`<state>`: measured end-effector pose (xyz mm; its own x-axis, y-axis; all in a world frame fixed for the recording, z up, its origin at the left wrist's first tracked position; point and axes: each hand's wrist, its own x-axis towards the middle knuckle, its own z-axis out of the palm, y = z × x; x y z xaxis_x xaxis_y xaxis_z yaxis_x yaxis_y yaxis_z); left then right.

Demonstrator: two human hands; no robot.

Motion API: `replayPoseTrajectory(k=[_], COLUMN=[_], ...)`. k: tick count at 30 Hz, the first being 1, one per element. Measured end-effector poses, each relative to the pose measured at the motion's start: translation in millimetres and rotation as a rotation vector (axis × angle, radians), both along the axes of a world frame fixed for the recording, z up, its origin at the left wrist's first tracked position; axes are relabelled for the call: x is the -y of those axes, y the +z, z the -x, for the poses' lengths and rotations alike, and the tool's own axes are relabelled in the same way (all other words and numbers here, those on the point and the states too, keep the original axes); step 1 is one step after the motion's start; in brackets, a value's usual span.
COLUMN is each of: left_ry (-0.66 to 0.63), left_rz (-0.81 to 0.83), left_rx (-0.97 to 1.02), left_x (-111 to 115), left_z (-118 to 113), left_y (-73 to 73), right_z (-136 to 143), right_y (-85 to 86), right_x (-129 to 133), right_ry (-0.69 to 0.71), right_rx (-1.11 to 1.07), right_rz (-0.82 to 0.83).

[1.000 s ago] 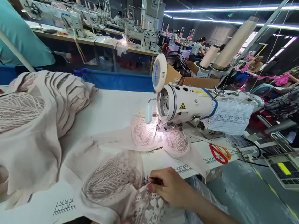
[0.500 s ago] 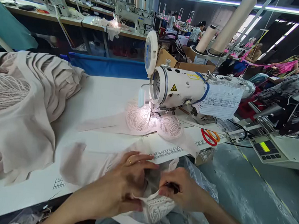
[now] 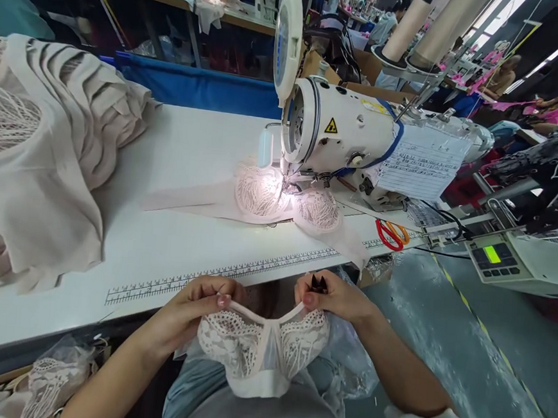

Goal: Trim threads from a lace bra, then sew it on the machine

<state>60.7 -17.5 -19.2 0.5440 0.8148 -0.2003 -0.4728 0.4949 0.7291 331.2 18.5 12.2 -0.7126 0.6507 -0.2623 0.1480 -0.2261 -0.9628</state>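
A pale lace bra (image 3: 267, 356) hangs spread over my lap, off the table's front edge. My left hand (image 3: 204, 303) pinches its upper edge at the left side. My right hand (image 3: 334, 297) pinches the same edge at the right, and two dark pointed tips (image 3: 319, 283), like those of thread snips, stick out of its fingers. Beyond my hands a second lace bra (image 3: 261, 193) lies flat on the table under the needle area of a white sewing machine (image 3: 348, 127), lit by its lamp.
On the left a big pile of pale bra pieces (image 3: 67, 134) covers the table. A printed ruler (image 3: 235, 271) runs along the front edge. Red-handled scissors (image 3: 389, 236) lie right of the machine. A control box (image 3: 502, 259) and thread cones (image 3: 406, 29) stand at the right.
The bra in my hands was bunched up; now it is stretched out with both cups facing me. My hands have moved apart and the fabric has come off the table. The view has tilted down.
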Motion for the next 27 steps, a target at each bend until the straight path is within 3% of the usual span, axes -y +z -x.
replayPoseTrajectory(k=[5, 12, 27], left_ry=[0.172, 0.287, 0.21], left_rz=[0.233, 0.285, 0.227], left_rx=[0.158, 0.198, 0.233], left_x=[1, 8, 16], left_z=[-12, -20, -19], left_y=[-0.6, -4.8, -1.0], right_z=[0, 3, -1], right_y=[-9.2, -13.0, -10.4], right_x=[1, 2, 2], right_ry=[-0.091, -0.163, -0.12], right_rx=[-0.041, -0.123, -0.116], right_rz=[0.086, 0.092, 0.049])
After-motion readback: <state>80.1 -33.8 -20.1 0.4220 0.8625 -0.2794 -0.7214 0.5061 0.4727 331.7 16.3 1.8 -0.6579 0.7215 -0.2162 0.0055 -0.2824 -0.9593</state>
